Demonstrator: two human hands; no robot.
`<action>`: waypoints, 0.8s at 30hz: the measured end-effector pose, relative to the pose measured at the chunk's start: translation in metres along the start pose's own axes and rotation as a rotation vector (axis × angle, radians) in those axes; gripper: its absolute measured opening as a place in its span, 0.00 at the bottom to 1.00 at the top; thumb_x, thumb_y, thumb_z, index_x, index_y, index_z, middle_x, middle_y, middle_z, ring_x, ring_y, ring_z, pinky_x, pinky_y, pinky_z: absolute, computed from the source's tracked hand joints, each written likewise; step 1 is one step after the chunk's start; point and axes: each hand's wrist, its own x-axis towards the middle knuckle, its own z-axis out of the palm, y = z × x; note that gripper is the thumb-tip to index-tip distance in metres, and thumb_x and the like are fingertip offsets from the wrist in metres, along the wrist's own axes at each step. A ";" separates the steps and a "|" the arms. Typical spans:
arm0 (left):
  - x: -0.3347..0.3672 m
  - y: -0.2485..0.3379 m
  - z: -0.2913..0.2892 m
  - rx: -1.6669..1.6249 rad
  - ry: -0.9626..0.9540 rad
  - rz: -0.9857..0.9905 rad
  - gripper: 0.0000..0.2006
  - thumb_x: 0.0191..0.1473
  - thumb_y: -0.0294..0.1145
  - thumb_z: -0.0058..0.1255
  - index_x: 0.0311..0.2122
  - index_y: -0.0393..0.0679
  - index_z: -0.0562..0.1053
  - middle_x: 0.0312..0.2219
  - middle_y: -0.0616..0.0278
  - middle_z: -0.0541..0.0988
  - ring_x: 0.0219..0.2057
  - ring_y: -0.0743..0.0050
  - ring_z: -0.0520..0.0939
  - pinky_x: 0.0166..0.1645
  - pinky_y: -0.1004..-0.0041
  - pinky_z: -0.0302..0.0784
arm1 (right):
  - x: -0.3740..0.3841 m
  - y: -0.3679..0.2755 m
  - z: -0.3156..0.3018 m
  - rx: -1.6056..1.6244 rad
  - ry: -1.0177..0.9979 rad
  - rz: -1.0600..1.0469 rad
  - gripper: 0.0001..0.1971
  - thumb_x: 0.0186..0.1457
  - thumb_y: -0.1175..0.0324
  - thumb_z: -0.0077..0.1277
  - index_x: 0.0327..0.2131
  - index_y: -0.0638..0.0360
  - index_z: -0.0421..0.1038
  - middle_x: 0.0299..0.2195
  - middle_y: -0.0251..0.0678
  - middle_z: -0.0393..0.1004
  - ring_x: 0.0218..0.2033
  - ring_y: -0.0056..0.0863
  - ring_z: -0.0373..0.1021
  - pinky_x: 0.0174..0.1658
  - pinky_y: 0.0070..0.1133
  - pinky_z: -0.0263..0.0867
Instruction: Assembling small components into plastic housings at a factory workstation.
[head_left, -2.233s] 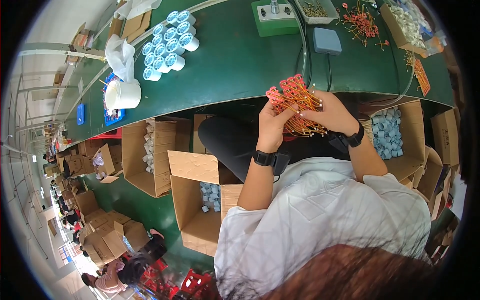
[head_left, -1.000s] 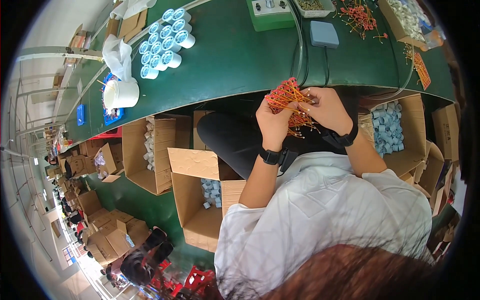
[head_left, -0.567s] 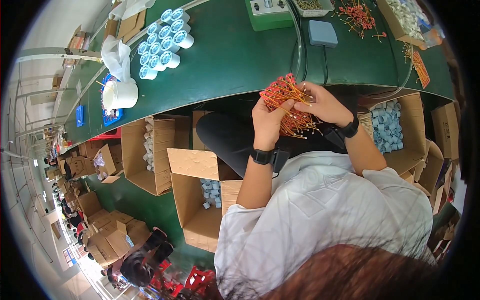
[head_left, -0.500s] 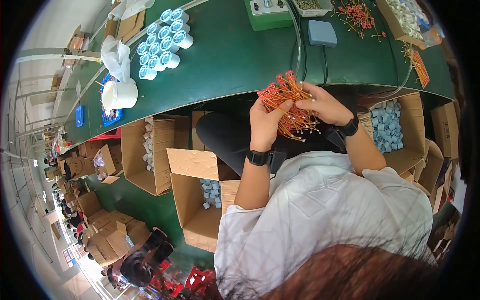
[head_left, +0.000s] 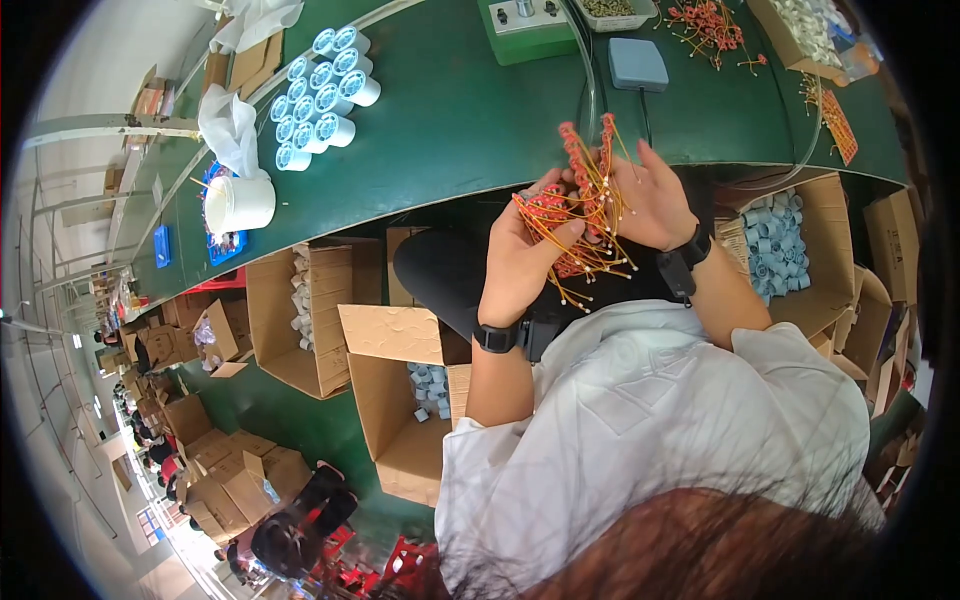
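My left hand (head_left: 522,252) is closed round a bunch of small red parts with thin orange wires (head_left: 548,206), held above my lap at the table's front edge. White tips show at the wire ends. Two red rows of these parts stick up out of the bunch towards the table. Beside them, my right hand (head_left: 657,207) has its fingers stretched out, the palm turned to the bunch. Wires hang close to its fingertips; whether they touch is hard to see.
Pale blue cups (head_left: 322,100) stand grouped on the green table (head_left: 440,110), near a white tub (head_left: 243,203). Behind my hands are a blue-grey pedal-like box (head_left: 638,64), a green device (head_left: 530,45) and more red wired parts (head_left: 712,28). Cartons of blue pieces (head_left: 775,245) flank my lap.
The bunch has spread, with two red rows now standing up from it. My right hand has let go and opened, moving slightly right; my left hand keeps hold and shifts left.
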 end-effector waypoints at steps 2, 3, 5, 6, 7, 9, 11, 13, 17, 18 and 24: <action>-0.003 -0.002 0.000 -0.028 0.028 -0.004 0.21 0.58 0.18 0.59 0.56 0.35 0.70 0.44 0.61 0.82 0.44 0.76 0.82 0.51 0.74 0.79 | 0.000 -0.003 -0.001 0.036 -0.020 -0.054 0.26 0.72 0.48 0.36 0.60 0.58 0.62 0.58 0.46 0.69 0.57 0.39 0.70 0.59 0.39 0.67; -0.005 -0.005 -0.001 -0.060 0.059 -0.006 0.21 0.58 0.17 0.59 0.56 0.36 0.70 0.44 0.62 0.81 0.44 0.77 0.82 0.51 0.74 0.78 | 0.000 -0.004 -0.002 0.054 -0.030 -0.081 0.26 0.72 0.48 0.36 0.61 0.56 0.62 0.58 0.46 0.69 0.56 0.41 0.70 0.58 0.40 0.68; -0.005 -0.009 -0.002 -0.087 0.085 -0.011 0.21 0.58 0.17 0.59 0.56 0.36 0.70 0.43 0.62 0.81 0.44 0.77 0.82 0.51 0.74 0.78 | 0.005 -0.006 -0.008 0.029 -0.005 -0.145 0.24 0.72 0.49 0.36 0.59 0.56 0.63 0.56 0.45 0.70 0.54 0.41 0.71 0.55 0.38 0.69; -0.004 -0.012 -0.002 -0.042 0.081 0.012 0.19 0.58 0.18 0.59 0.54 0.37 0.70 0.42 0.63 0.81 0.43 0.77 0.82 0.50 0.75 0.78 | 0.008 -0.005 -0.006 0.002 0.020 -0.200 0.22 0.73 0.50 0.36 0.58 0.56 0.63 0.53 0.44 0.71 0.52 0.40 0.72 0.52 0.37 0.70; -0.004 -0.014 -0.003 0.003 0.078 0.035 0.18 0.58 0.18 0.59 0.53 0.37 0.71 0.41 0.63 0.81 0.43 0.78 0.82 0.50 0.75 0.78 | 0.009 -0.005 -0.003 -0.026 0.046 -0.256 0.20 0.73 0.52 0.37 0.56 0.56 0.64 0.51 0.42 0.72 0.50 0.39 0.73 0.50 0.36 0.72; -0.005 -0.018 -0.006 0.050 0.070 0.056 0.16 0.58 0.18 0.59 0.51 0.37 0.71 0.40 0.64 0.81 0.42 0.78 0.81 0.49 0.75 0.77 | 0.008 -0.005 0.003 -0.030 0.104 -0.279 0.19 0.73 0.53 0.37 0.55 0.56 0.64 0.49 0.41 0.73 0.49 0.38 0.73 0.48 0.34 0.72; -0.008 -0.021 -0.009 -0.055 0.058 0.031 0.13 0.59 0.20 0.59 0.48 0.38 0.72 0.40 0.63 0.81 0.41 0.79 0.81 0.48 0.76 0.77 | 0.006 -0.005 0.011 -0.043 0.218 -0.315 0.16 0.73 0.56 0.38 0.53 0.56 0.65 0.47 0.39 0.73 0.46 0.35 0.73 0.43 0.31 0.72; -0.008 -0.023 -0.010 -0.106 0.050 0.017 0.12 0.60 0.20 0.59 0.47 0.38 0.72 0.40 0.63 0.81 0.40 0.79 0.81 0.47 0.76 0.77 | 0.006 -0.003 0.005 -0.069 0.260 -0.330 0.16 0.73 0.57 0.38 0.53 0.56 0.66 0.46 0.37 0.73 0.44 0.33 0.73 0.43 0.30 0.71; -0.004 -0.026 -0.011 -0.108 0.092 0.007 0.11 0.60 0.22 0.59 0.47 0.38 0.72 0.40 0.63 0.81 0.40 0.79 0.81 0.47 0.76 0.77 | 0.001 -0.002 0.007 -0.135 0.300 -0.322 0.14 0.73 0.58 0.39 0.52 0.56 0.67 0.45 0.34 0.72 0.38 0.27 0.70 0.40 0.27 0.69; -0.002 -0.027 -0.011 -0.096 0.109 0.001 0.11 0.60 0.22 0.59 0.47 0.38 0.72 0.40 0.63 0.81 0.40 0.79 0.81 0.47 0.76 0.77 | -0.002 -0.003 0.012 -0.146 0.256 -0.292 0.14 0.73 0.59 0.39 0.51 0.56 0.67 0.44 0.33 0.72 0.36 0.25 0.69 0.40 0.26 0.68; 0.004 -0.033 -0.017 -0.325 0.174 -0.031 0.12 0.61 0.23 0.58 0.48 0.39 0.72 0.39 0.62 0.81 0.38 0.80 0.80 0.45 0.76 0.76 | -0.004 -0.017 0.003 0.179 0.034 -0.114 0.13 0.72 0.60 0.40 0.52 0.56 0.67 0.42 0.30 0.69 0.33 0.22 0.64 0.39 0.23 0.66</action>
